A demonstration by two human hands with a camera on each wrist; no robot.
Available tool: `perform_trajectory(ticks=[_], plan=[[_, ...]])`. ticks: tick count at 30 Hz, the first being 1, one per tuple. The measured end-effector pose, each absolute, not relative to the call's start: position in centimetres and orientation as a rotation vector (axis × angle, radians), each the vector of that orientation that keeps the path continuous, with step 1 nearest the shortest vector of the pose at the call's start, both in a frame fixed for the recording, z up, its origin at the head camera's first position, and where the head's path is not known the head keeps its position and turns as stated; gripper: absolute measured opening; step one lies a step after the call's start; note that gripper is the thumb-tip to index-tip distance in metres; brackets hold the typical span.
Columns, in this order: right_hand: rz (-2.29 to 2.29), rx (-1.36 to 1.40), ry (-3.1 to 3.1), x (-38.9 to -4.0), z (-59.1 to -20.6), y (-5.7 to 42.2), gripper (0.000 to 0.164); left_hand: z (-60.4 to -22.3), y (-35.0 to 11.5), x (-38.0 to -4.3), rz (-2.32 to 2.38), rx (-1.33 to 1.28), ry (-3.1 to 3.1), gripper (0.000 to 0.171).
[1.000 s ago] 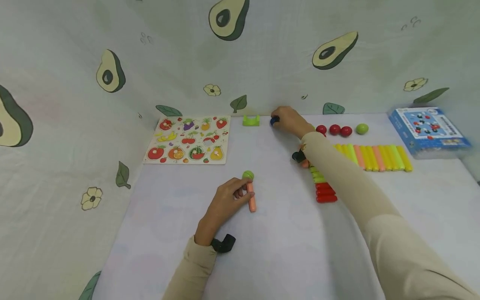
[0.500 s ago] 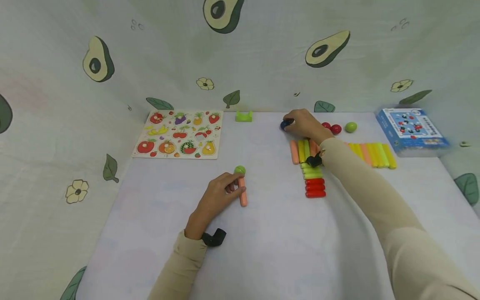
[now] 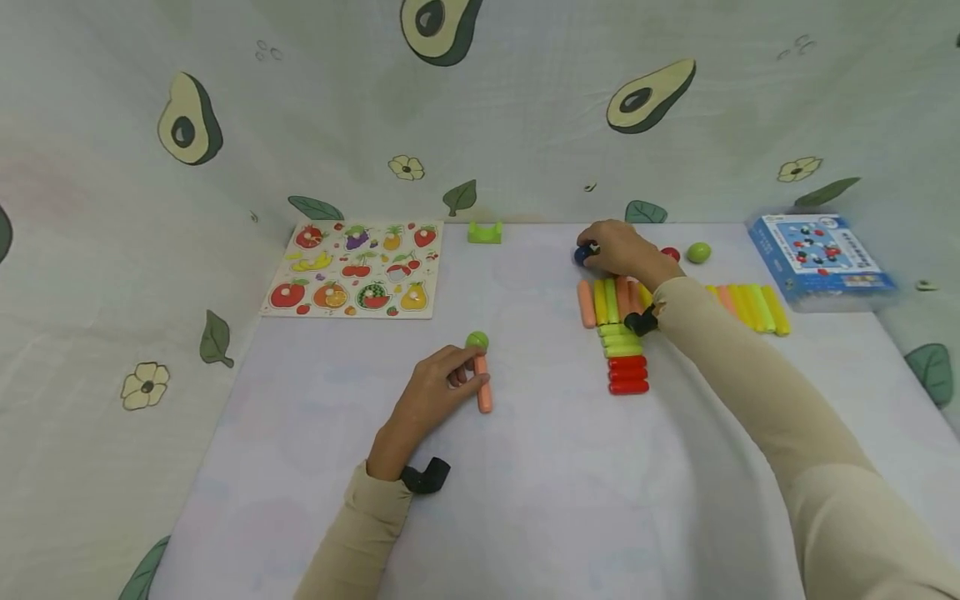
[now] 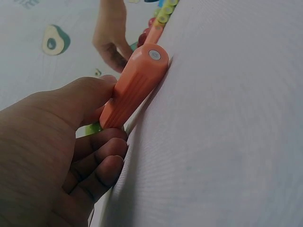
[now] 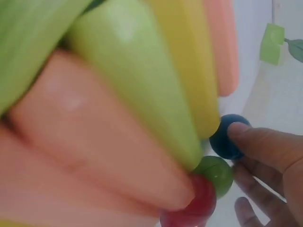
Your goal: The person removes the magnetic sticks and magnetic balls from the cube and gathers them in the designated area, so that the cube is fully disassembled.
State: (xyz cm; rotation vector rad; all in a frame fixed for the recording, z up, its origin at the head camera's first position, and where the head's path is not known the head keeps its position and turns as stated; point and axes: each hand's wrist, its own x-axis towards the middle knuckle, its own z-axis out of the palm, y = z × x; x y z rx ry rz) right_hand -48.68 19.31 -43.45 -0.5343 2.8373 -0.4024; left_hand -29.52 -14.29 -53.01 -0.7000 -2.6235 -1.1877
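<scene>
My left hand (image 3: 431,398) pinches a salmon-orange toy rod (image 3: 483,393) between thumb and fingers; the left wrist view shows a small pale disc on the rod's near end. A light green ball (image 3: 477,339) sits at the rod's far end, whether joined or just touching I cannot tell. At the back of the table my right hand (image 3: 619,249) holds a dark blue ball (image 5: 222,142) with thumb and fingers. Beside that ball, the right wrist view shows another green ball (image 5: 218,177) and a red ball (image 5: 201,203).
Colored rods (image 3: 742,307) lie in a row below the right hand, partly under the forearm, with red rods (image 3: 627,375) stacked nearer. Fruit puzzle board (image 3: 431,283), small green bracket (image 3: 484,234) and blue box (image 3: 821,250) stand along the back. A green ball (image 3: 698,252) lies right of the hand.
My right hand has moved right with the blue ball, closer to the row of balls. The left hand keeps its grip on the rod; the head view has shifted slightly.
</scene>
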Motion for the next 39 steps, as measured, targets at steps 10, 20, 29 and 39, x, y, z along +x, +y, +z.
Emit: perform_trajectory(ticks=[10, 20, 29, 39], plan=[[-0.556, -0.714, 2.995, -44.0, -42.4, 18.3, 0.039, -52.6, -14.3, -29.4, -1.169, -0.679, -2.577, 0.032], [-0.713, -1.104, 2.920, -29.8, -45.4, 10.0, 0.044, -52.6, -14.4, -30.0, -1.127, -0.570, -2.519, 0.045], [-0.429, -1.220, 3.020, -27.5, -48.8, 6.4, 0.046, -53.1, -14.5, -29.9, -1.043, -0.585, -2.714, 0.048], [-0.832, -1.332, 2.993, -26.7, -48.1, 9.6, 0.031, -52.8, -14.9, -29.6, -1.089, -0.552, -2.668, 0.040]])
